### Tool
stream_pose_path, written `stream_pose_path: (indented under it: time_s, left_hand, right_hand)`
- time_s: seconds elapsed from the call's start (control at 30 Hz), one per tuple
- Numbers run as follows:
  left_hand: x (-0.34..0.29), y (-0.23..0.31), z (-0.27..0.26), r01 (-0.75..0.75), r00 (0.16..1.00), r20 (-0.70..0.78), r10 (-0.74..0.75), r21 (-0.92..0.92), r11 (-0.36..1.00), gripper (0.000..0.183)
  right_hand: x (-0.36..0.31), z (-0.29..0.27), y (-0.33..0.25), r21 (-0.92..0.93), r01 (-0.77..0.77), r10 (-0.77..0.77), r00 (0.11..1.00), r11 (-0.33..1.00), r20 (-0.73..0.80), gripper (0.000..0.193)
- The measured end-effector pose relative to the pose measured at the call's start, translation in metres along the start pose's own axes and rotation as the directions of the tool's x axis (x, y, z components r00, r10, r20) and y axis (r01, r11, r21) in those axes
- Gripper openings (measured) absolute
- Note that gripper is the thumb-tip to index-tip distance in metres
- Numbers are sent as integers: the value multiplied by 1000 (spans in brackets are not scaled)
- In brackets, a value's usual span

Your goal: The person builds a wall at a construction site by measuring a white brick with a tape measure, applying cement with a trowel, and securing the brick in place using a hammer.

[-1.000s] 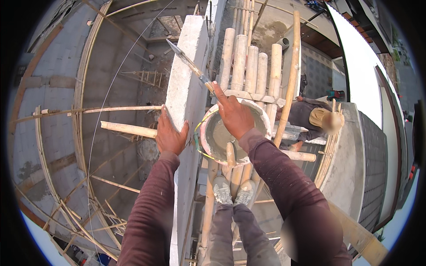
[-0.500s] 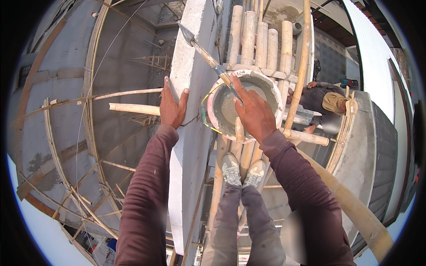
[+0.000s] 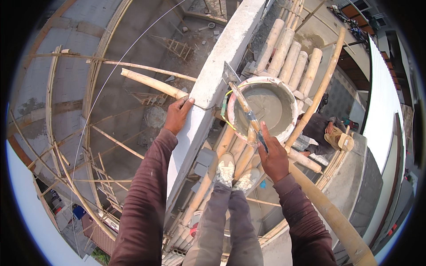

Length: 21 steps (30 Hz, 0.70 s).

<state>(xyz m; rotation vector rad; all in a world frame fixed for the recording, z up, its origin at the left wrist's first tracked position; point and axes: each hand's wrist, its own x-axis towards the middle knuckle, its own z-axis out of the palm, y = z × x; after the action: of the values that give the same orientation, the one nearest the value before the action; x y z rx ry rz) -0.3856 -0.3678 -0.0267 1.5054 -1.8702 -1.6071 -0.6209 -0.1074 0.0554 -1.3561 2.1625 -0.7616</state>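
Observation:
My right hand (image 3: 273,158) is closed round the handle of a long trowel (image 3: 244,105), index finger stretched along it. The trowel slants across the left rim of a round bucket (image 3: 291,93) of wet grey mortar (image 3: 270,106). Its flat metal blade (image 3: 230,72) points away from me, beside the top of a pale concrete wall (image 3: 222,60). On the near left edge of that wall my left hand (image 3: 177,116) has a hold, thumb on top and fingers curled, partly hidden. A bamboo pole (image 3: 153,83) reaches the wall just beyond those fingers.
My shoes (image 3: 225,169) stand on bamboo poles (image 3: 208,177) laid as a platform. More poles (image 3: 284,57) lie beyond the bucket. A thick bamboo rail (image 3: 328,208) slants at right. Another person (image 3: 319,133) is lower right. Left of the wall is a deep drop (image 3: 133,119).
My view has turned, so the wall now slants right. The right hand drew the trowel nearer me, off the mortar's middle. My left hand went from spread on the wall to curled at its edge.

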Motion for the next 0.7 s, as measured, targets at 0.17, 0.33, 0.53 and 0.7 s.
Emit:
stream_pose_path:
  time_s: [0.17, 0.33, 0.53, 0.7]
  left_hand:
    - [-6, 7, 4, 26, 1000, 5, -25, -65, 998, 46]
    - [-6, 1, 4, 0, 999, -39, -3, -91, 996, 43]
    - [8, 14, 16, -27, 999, 19, 27, -5, 1000, 55]
    - [29, 39, 39, -214, 972, 15, 235, 477, 853, 96]
  right_hand:
    - [30, 8, -14, -62, 60, -52, 992, 996, 117, 68]
    - [46, 5, -26, 15, 132, -132, 991, 991, 24, 67]
    - [22, 9, -13, 84, 4, -8, 999, 996, 49, 68]
    - [-94, 20, -75, 446, -266, 224, 964, 855, 146, 62]
